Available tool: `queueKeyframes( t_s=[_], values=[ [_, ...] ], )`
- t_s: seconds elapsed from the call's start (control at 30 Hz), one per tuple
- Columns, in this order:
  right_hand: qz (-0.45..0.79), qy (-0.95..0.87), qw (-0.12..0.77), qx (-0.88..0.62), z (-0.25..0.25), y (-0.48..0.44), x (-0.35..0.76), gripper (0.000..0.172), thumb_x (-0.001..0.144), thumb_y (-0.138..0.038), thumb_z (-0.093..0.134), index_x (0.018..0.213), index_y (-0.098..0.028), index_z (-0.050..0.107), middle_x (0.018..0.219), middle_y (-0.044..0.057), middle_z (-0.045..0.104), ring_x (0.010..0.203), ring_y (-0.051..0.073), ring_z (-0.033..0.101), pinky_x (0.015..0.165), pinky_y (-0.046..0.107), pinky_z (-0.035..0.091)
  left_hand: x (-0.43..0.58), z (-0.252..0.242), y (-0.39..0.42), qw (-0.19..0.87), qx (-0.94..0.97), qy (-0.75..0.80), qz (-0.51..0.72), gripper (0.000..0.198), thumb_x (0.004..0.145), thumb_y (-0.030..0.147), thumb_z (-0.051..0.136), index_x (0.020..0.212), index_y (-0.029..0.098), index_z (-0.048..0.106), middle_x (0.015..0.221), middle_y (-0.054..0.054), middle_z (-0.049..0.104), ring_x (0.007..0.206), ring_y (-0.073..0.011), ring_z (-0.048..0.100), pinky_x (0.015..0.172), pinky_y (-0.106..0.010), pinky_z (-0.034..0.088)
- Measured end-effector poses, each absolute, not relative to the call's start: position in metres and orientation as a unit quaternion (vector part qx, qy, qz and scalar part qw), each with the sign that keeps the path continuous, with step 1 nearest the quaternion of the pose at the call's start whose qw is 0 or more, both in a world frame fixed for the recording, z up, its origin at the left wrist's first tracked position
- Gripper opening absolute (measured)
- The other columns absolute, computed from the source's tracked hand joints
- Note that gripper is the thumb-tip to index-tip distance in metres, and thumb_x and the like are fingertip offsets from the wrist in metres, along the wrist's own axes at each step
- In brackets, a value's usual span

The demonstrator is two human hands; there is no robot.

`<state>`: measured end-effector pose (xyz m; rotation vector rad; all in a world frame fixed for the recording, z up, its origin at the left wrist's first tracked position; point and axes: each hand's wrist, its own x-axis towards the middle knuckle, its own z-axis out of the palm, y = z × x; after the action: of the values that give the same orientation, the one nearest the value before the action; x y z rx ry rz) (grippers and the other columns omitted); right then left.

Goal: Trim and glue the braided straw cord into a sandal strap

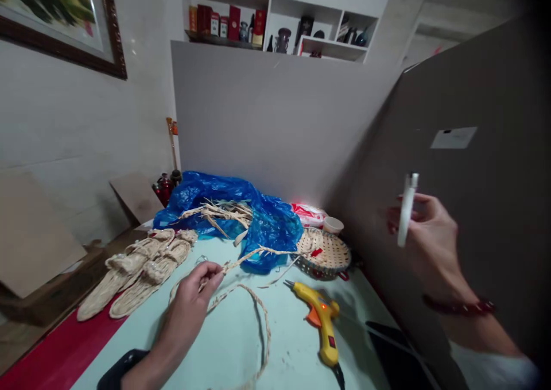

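Note:
My left hand is closed on a braided straw cord, pinching it between thumb and fingers. One end of the cord stretches right toward the basket, and the rest curls in a loop over the table. Raised on the right, my right hand grips a white lighter with a metal top, upright and slightly blurred by motion. Below and between the hands lies a yellow glue gun with an orange trigger and a small lit light.
Woven straw slippers lie at the left. Behind them, a blue plastic bag holds loose straw. A round woven basket, a white cup and a red-white packet stand at the back right. Grey panels border the table.

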<state>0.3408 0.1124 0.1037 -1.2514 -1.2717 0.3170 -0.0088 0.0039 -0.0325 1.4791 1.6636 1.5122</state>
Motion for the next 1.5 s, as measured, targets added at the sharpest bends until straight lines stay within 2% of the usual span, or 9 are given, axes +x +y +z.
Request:
queueKeyframes(
  t_s=[0.13,0.2,0.27,0.33,0.53,0.8,0.97,1.33,1.5],
  values=[
    [0.267,-0.643,0.527,-0.488,0.069,0.053,0.306,0.05,0.061,-0.042,0.082,0.099,-0.022,0.057,0.063,-0.002,0.065,0.042,0.011,0.049,0.038,0.021,0.038,0.0,-0.021,-0.011,0.324,0.48,0.592,0.562,0.026,0.086,0.045,0.065,0.091,0.019,0.068,0.092,-0.002,0.069,0.086,-0.0189,0.064,0.071,-0.027,0.047],
    [0.318,-0.713,0.412,-0.47,0.047,0.027,0.288,0.034,0.072,-0.032,0.075,0.1,-0.022,0.058,0.062,-0.002,0.066,0.046,0.013,0.055,0.042,0.022,0.042,0.007,-0.014,-0.019,0.358,0.458,0.584,0.567,0.026,0.082,0.046,0.069,0.088,0.02,0.07,0.096,-0.002,0.069,0.09,-0.0194,0.064,0.07,-0.024,0.046],
    [0.281,-0.789,0.335,-0.431,0.028,0.011,0.274,0.024,0.078,-0.023,0.066,0.101,-0.022,0.058,0.067,-0.003,0.064,0.055,0.014,0.059,0.051,0.023,0.046,0.013,-0.008,-0.026,0.384,0.441,0.574,0.573,0.025,0.081,0.046,0.07,0.09,0.022,0.071,0.096,-0.001,0.069,0.089,-0.0179,0.064,0.072,-0.022,0.047],
    [0.231,-0.837,0.302,-0.394,0.015,0.004,0.268,0.027,0.078,-0.017,0.058,0.105,-0.023,0.057,0.073,-0.003,0.065,0.059,0.014,0.06,0.056,0.023,0.046,0.018,-0.003,-0.03,0.405,0.429,0.564,0.578,0.026,0.08,0.046,0.071,0.09,0.022,0.073,0.092,0.0,0.069,0.085,-0.0166,0.064,0.071,-0.02,0.049],
    [0.123,-0.867,0.311,-0.371,-0.006,0.012,0.275,0.043,0.079,-0.019,0.054,0.122,-0.021,0.049,0.091,0.005,0.066,0.072,0.018,0.063,0.065,0.028,0.05,0.027,0.004,-0.035,0.449,0.337,0.553,0.616,0.028,0.067,0.042,0.084,0.086,0.022,0.079,0.099,-0.002,0.068,0.081,-0.0152,0.064,0.065,-0.015,0.053],
    [0.029,-0.911,0.286,-0.296,-0.022,0.011,0.277,0.055,0.085,-0.015,0.047,0.14,-0.013,0.042,0.076,0.006,0.06,0.062,0.02,0.056,0.054,0.03,0.044,0.04,0.013,-0.032,0.455,0.267,0.569,0.631,0.023,0.055,0.037,0.09,0.071,0.024,0.081,0.094,0.0,0.066,0.063,-0.0082,0.06,0.049,-0.012,0.049],
    [0.011,-0.913,0.285,-0.291,-0.017,0.008,0.281,0.06,0.087,-0.009,0.044,0.146,-0.011,0.037,0.07,0.003,0.057,0.061,0.018,0.054,0.051,0.027,0.043,0.039,0.01,-0.033,0.501,0.264,0.523,0.637,0.016,0.062,0.03,0.087,0.075,0.024,0.081,0.08,0.002,0.064,0.045,-0.0021,0.049,0.046,-0.016,0.045],
    [-0.03,-0.913,0.293,-0.282,-0.016,0.008,0.284,0.061,0.086,-0.001,0.043,0.146,-0.009,0.038,0.068,0.003,0.057,0.057,0.016,0.055,0.052,0.027,0.045,0.032,0.007,-0.036,0.513,0.27,0.519,0.628,0.019,0.061,0.032,0.087,0.076,0.022,0.081,0.078,0.001,0.064,0.047,-0.0065,0.049,0.05,-0.025,0.046],
    [0.003,-0.915,0.292,-0.28,-0.021,0.008,0.289,0.059,0.089,-0.003,0.043,0.147,-0.01,0.037,0.071,0.003,0.057,0.058,0.016,0.055,0.053,0.028,0.045,0.03,0.007,-0.037,0.504,0.287,0.517,0.63,0.019,0.064,0.033,0.086,0.078,0.022,0.081,0.064,0.003,0.059,0.05,-0.0089,0.051,0.054,-0.024,0.05]
  ],
)
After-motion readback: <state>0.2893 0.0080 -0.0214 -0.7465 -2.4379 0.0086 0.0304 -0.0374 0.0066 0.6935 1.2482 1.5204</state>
